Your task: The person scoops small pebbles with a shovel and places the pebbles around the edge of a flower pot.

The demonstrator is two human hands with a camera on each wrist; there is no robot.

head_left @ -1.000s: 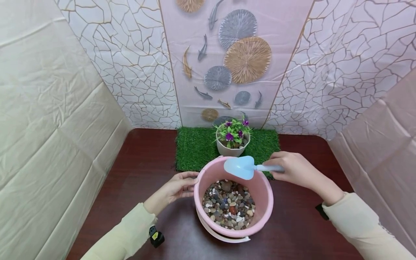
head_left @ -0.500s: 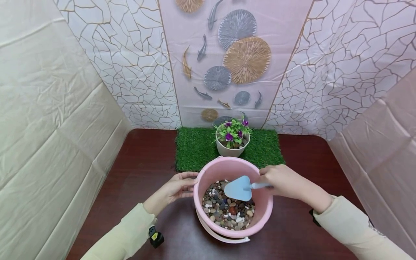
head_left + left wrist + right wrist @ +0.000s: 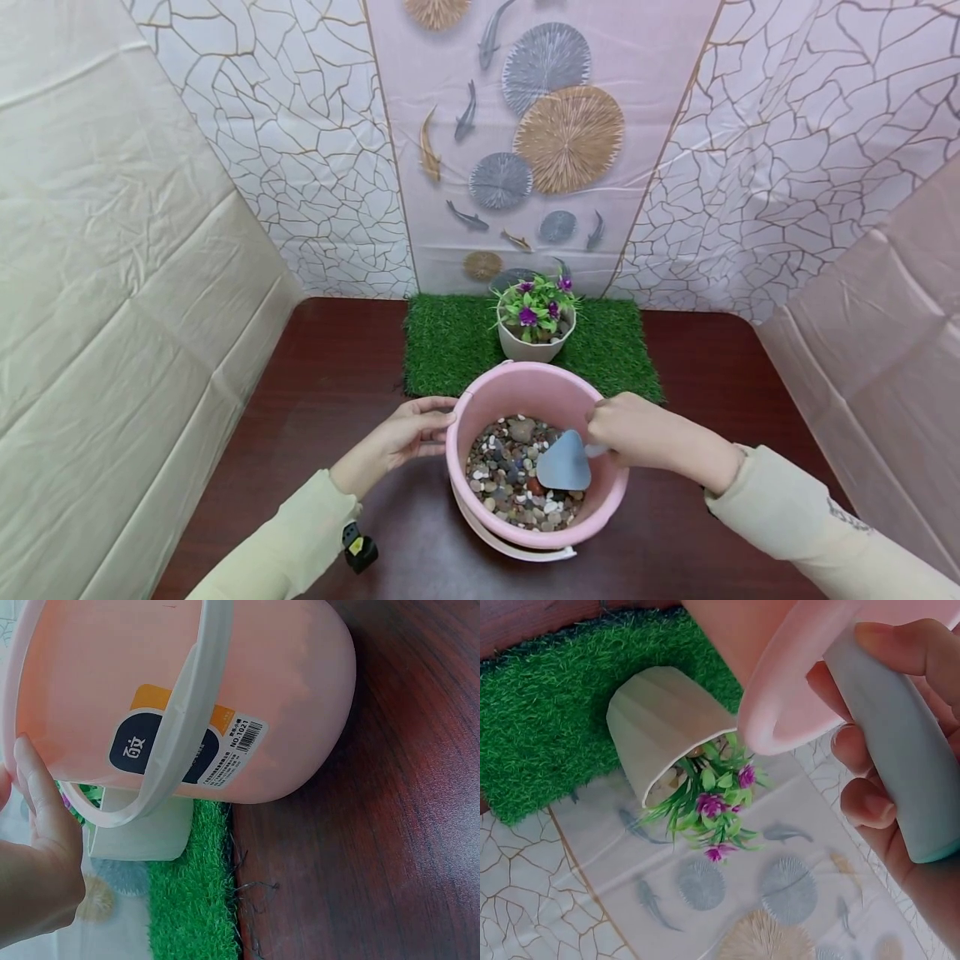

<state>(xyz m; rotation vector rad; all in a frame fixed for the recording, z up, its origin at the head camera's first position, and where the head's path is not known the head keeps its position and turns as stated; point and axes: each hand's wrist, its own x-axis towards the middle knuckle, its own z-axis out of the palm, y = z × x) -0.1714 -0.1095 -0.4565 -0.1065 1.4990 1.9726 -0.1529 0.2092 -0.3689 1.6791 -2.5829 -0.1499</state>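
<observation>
A pink bucket [image 3: 617,492] stands on the table with many mixed pebbles [image 3: 498,467] in its bottom. At its left rim is my left hand [image 3: 405,432], thumb and fingers touching the rim; in the left wrist view that hand [image 3: 45,847] lies against the bucket wall [image 3: 292,690]. My right hand [image 3: 637,429] is at the right rim and grips the handle of a light blue trowel, whose blade [image 3: 564,462] is inside the bucket over the pebbles. In the right wrist view, fingers wrap round the grey handle [image 3: 892,742]. Whether the blade's edge touches pebbles I cannot tell.
Behind the bucket, a white pot [image 3: 528,348] of purple flowers stands on a green grass mat [image 3: 442,346]. The bucket's white handle [image 3: 498,546] hangs at its front. Brown table surface [image 3: 330,400] lies on both sides, with patterned cloth walls [image 3: 330,167] around.
My right hand has moved down and to the left, bringing the trowel from above the bucket's far rim into it, with the blade tilted differently. My left hand and the bucket have stayed in place.
</observation>
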